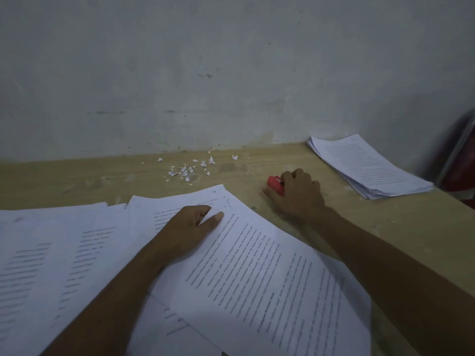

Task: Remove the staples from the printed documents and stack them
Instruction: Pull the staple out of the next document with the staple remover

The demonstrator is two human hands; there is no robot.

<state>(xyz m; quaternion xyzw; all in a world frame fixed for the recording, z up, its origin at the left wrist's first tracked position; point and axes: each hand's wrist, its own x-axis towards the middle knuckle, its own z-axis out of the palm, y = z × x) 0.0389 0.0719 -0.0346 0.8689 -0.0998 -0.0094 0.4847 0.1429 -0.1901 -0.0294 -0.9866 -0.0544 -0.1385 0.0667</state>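
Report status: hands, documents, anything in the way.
Left hand resting on top document. Right hand gripping red staple remover. Stack of sheets far right; paper scraps by the wall, clear of the work.
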